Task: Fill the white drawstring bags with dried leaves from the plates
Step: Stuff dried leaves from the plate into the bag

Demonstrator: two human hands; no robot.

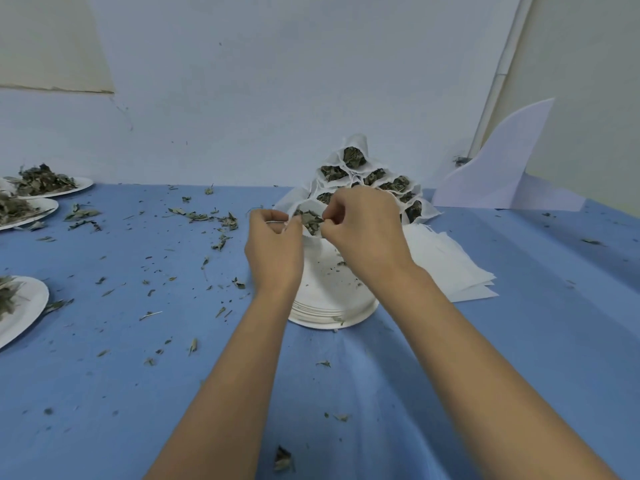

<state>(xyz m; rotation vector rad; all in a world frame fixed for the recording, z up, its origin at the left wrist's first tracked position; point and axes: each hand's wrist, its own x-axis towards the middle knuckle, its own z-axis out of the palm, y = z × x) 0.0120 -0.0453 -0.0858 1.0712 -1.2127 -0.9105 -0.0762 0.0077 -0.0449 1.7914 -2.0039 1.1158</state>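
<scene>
I hold a white drawstring bag (309,206) with dried leaves showing at its mouth, above a stack of white plates (327,299). My left hand (275,247) pinches the bag's left edge and string. My right hand (363,233) pinches its right edge, fingers curled. Behind them rises a pile of filled white bags (367,174), dark leaves visible in their open tops. The top plate of the stack carries only a few leaf crumbs.
Three white plates with dried leaves (45,183) (20,211) (17,306) sit along the left edge of the blue tablecloth. Flat empty bags (450,265) lie stacked to the right of the plates. Loose leaf bits (207,216) litter the cloth. White sheet (502,161) leans at back right.
</scene>
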